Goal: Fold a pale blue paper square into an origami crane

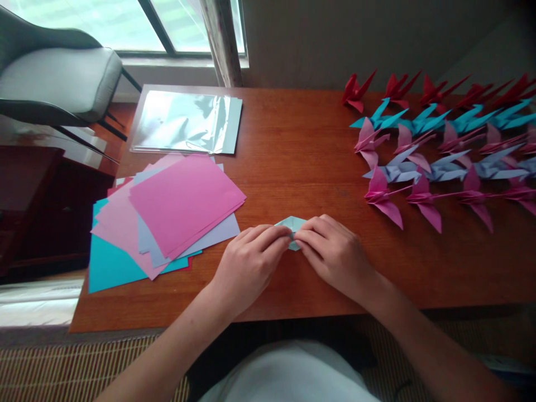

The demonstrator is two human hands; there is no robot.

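Note:
A small piece of pale mint folded origami paper is held between my two hands near the front middle of the table. My left hand pinches its left side, fingers pressed together. From the other side, my right hand grips it the same way, its fingertips almost touching those of the left. Creases and an angled outline show on the paper, while its left and right ends are hidden under the fingers.
Loose sheets of pink paper, with lilac, turquoise and red ones, lie on the wooden table at left. Behind them is a clear plastic packet of pale sheets. Rows of folded paper cranes stand at right. A chair is by the window.

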